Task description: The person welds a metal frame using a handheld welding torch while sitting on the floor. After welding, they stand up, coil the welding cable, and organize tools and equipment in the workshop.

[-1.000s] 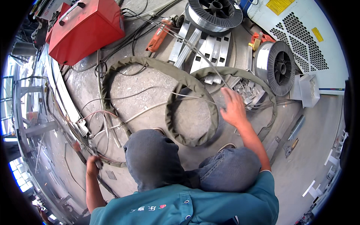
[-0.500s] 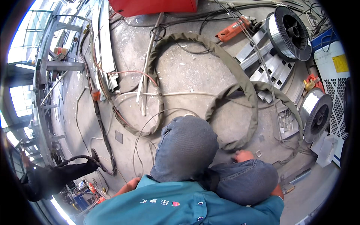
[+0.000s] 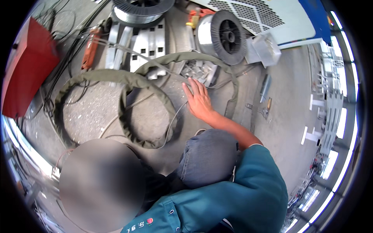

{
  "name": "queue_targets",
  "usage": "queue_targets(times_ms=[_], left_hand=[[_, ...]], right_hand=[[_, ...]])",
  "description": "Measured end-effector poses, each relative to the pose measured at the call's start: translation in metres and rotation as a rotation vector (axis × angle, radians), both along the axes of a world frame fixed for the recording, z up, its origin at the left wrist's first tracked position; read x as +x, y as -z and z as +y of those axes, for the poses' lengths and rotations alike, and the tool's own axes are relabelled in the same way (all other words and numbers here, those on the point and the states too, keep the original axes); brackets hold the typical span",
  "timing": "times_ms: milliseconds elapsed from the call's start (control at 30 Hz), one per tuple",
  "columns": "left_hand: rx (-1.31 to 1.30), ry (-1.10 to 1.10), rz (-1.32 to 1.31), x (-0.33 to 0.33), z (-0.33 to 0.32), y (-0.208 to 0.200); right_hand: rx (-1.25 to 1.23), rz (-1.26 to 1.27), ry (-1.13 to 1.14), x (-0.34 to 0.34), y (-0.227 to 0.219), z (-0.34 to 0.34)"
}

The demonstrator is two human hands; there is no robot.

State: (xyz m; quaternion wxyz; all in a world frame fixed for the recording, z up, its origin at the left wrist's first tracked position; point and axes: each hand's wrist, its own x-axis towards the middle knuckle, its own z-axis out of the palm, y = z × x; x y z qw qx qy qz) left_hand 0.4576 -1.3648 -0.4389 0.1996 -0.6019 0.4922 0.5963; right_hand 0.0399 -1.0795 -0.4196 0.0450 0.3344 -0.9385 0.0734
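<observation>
My right hand (image 3: 199, 99) reaches forward over the concrete floor, fingers stretched out and holding nothing. A thin grey cable (image 3: 171, 125) ends visually beside its palm; I cannot tell whether they touch. Just beyond the fingertips lies a low tray of small metal pieces (image 3: 199, 72). An olive fabric-sleeved hose (image 3: 91, 74) lies in wide loops to the left of the hand and arches behind it. My left hand is not in view. My bent knee in jeans (image 3: 208, 157) stands below the right forearm, and a blurred grey round shape hides the lower left.
Two wire spools (image 3: 231, 37) (image 3: 143, 11) stand at the back, near perforated metal profiles (image 3: 147, 50). An orange power tool (image 3: 90, 50) lies left of them, beyond it a red box (image 3: 29, 70). A clear plastic container (image 3: 268, 48) and a yellow-handled tool (image 3: 269, 103) are at the right.
The view has swung to the right, so the spools and hose sit further left. My right hand has come from beside the knee to stretch forward; my left hand has left the view.
</observation>
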Motion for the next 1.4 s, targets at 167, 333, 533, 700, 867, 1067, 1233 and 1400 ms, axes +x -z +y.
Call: queue_targets(times_ms=[167,333,533,700,867,1067,1233,1400], left_hand=[[-0.155,0.151,0.182,-0.045,-0.012,-0.024],[-0.504,0.371,0.45,-0.109,-0.038,-0.075],[-0.738,1.412,0.555,-0.183,-0.075,-0.018],[-0.861,2.127,0.856,-0.225,-0.043,0.025],[-1.252,1.898,0.451,-0.227,-0.181,0.078],[-1.516,1.833,0.051,-0.268,-0.277,-0.02],[-1.277,1.322,0.419,-0.231,-0.19,-0.011],[-1.044,1.239,0.311,-0.182,-0.113,0.023]], right_hand=[[0.092,-0.163,0.216,-0.007,0.022,0.022],[0.158,-0.182,0.118,0.003,0.027,0.035],[0.267,-0.132,-0.315,0.06,0.025,0.012],[0.174,-0.369,-0.319,0.083,0.065,-0.001],[-0.05,-0.363,-0.172,0.064,0.048,-0.023],[-0.004,-0.181,0.008,0.028,0.047,-0.035],[0.1,-0.403,0.135,0.001,0.065,-0.048],[0.151,-0.576,0.164,-0.014,0.073,-0.051]])
